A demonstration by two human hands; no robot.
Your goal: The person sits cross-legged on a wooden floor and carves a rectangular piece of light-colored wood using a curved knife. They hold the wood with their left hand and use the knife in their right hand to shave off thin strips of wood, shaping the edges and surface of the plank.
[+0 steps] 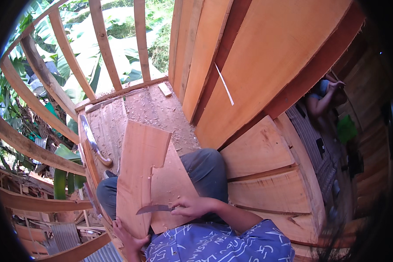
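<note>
A notched wooden board [135, 170] stands in front of me, leaning over my lap. My left hand [129, 238] grips its lower left corner, with the thumb along the bottom edge and the fingers at the side. In my right hand [191, 207] is a knife [152, 209] with a curved, dark blade. The fingers are closed around the handle, and the blade points left across the board, below its notch. It looks close to the wood, but I cannot tell whether it touches. A second, wider piece of wood [172, 187] lies behind the board, between my knees.
A machete [92, 142] lies at the left side of the plank floor [148, 105], which is strewn with shavings. A small wood block [164, 89] sits farther off. Wooden railing slats [105, 43] rise ahead and left. Large panels [266, 65] lean at right. Another person [323, 96] is at far right.
</note>
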